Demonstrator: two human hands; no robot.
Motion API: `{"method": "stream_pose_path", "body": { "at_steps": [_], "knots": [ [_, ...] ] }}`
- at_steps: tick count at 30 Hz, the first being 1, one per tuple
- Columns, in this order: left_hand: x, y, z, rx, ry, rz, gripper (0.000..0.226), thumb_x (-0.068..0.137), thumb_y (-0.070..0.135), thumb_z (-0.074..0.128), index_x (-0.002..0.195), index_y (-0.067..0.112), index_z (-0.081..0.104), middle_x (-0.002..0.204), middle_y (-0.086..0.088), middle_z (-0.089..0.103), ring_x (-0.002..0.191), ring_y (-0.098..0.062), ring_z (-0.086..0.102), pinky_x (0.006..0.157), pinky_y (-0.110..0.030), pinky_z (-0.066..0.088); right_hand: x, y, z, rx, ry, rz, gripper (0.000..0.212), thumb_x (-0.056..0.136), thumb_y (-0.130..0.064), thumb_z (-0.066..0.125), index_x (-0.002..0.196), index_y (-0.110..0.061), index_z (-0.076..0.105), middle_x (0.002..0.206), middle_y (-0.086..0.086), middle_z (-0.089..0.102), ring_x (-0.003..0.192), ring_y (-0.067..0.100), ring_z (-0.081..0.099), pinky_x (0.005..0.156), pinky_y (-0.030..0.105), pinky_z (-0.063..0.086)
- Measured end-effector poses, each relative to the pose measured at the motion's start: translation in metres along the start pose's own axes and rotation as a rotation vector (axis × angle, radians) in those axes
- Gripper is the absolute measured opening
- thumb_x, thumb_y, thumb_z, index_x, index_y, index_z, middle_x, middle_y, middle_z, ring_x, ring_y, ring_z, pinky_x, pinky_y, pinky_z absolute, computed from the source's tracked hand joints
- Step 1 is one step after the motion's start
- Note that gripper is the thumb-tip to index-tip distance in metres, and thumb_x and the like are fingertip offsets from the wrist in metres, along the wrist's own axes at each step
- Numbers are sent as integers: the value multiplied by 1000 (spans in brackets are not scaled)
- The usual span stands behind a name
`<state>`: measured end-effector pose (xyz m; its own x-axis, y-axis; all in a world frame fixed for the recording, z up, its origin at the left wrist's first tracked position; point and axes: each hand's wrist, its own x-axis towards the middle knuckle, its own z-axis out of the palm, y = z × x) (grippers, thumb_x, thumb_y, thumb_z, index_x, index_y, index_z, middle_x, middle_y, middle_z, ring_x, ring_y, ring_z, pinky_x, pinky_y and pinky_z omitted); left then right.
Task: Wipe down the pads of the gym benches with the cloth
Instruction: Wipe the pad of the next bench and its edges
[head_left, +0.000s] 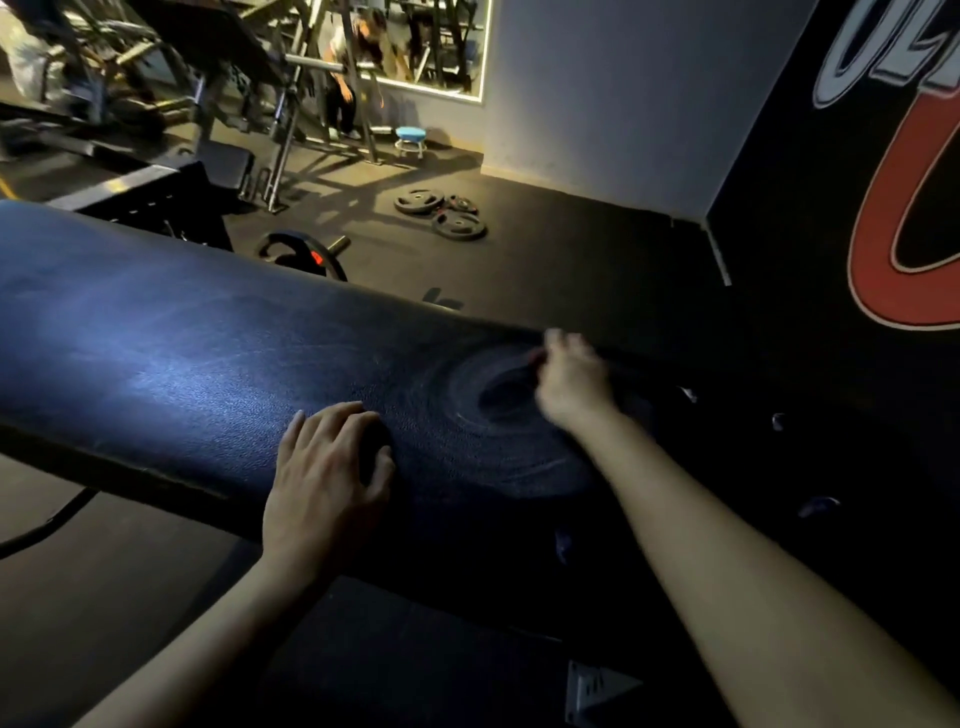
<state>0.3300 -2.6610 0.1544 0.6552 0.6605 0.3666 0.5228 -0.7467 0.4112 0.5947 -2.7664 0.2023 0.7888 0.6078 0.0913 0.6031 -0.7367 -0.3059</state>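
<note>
R hand (571, 384) sits on the bench pad (182, 364) near its far edge, heavily motion-blurred. Its fingers (553, 343) look curled and bunched over a dark wad on their 9 o'clock side, prob the cloth (522, 376), but with the blur + low light I can't tell the grip or the cloth's outline for sure. Pale swirl marks (498, 467) ring that spot, spreading toward 6 o'clock, so by my read this patch is getting circular passes. L hand (324, 478) rests on the pad's near edge at approx 8 o'clock from the R hand, well apart from the cloth, holding nothing. L fingers (337, 421) are lightly spread w/ tips touching the pad, looks like bracing only. Key relation: the pad's long axis runs from 10 o'clock (top left) to 4 o'clock (bottom right) across the view, and R hand + cloth are at the 4 o'clock part. The long glossy stretch w/ no swirls lies toward 9–10 o'clock from the R fingers, past the L hand. Judging by that, the next strokes should travel along the axis toward 10 o'clock, R hand leading since it has the cloth. The L hand is nearer that stretch but sits in the path, so it would prob need to slide toward 9 o'clock or lift. The 4 o'clock end of the pad is too dark to judge. Weight plates (441, 213) lie on the floor beyond, at 12 o'clock
</note>
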Motion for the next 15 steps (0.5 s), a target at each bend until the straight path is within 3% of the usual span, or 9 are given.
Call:
{"method": "stream_pose_path", "body": {
  "at_steps": [3, 4, 6, 8, 10, 12, 15],
  "knots": [
    [-1, -5, -3, -18, -12, -1, 42, 88, 48, 45, 115, 23, 65, 135, 0, 60, 130, -23, 52, 123, -48, 25, -73, -58, 34, 12, -95, -372, 63, 96, -12, 37, 158, -5, 28, 162, 18, 33, 149, 30, 30, 127, 33, 16],
    [0, -5, -5, -25, -22, 1, 44, 88, 49, 44, 115, 21, 65, 135, -2, 60, 130, -25, 52, 121, -49, 27, -105, -50, 34, 6, -112, -467, 64, 95, -12, 33, 158, -5, 27, 163, 16, 31, 151, 26, 28, 127, 30, 8],
    [1, -2, -7, -35, -45, -1, 41, 89, 46, 47, 114, 20, 65, 134, -3, 60, 129, -26, 52, 119, -50, 29, -141, -3, 22, 22, -94, -543, 65, 91, -12, 29, 155, -5, 36, 160, 13, 39, 149, 23, 35, 123, 30, 10],
    [-1, 3, -8, -36, -56, 9, 36, 90, 42, 47, 112, 21, 65, 133, -1, 60, 129, -24, 51, 120, -48, 27, -135, 53, -2, -17, -56, -387, 59, 93, -7, 34, 151, -3, 43, 157, 15, 44, 147, 26, 40, 125, 31, 18],
    [-3, 6, -8, -47, -35, 16, 32, 91, 40, 47, 111, 22, 64, 133, 0, 59, 130, -21, 47, 121, -46, 26, -95, 93, -27, -62, -3, -87, 54, 97, -2, 39, 151, -1, 42, 157, 19, 42, 146, 30, 39, 124, 34, 23],
    [-4, 6, -8, -62, -6, 18, 29, 91, 39, 49, 109, 21, 65, 133, -1, 60, 129, -20, 46, 120, -46, 27, -48, 89, -33, -68, 36, 150, 49, 97, -5, 46, 146, 0, 43, 153, 20, 43, 142, 34, 40, 119, 39, 29],
    [-3, 4, -6, -71, 36, 28, 28, 90, 38, 52, 108, 20, 65, 130, -2, 61, 125, -20, 45, 116, -49, 34, -15, 15, -6, -16, 35, 94, 34, 95, -10, 51, 128, -4, 56, 138, 18, 53, 130, 35, 48, 111, 37, 36]
  ]
}}
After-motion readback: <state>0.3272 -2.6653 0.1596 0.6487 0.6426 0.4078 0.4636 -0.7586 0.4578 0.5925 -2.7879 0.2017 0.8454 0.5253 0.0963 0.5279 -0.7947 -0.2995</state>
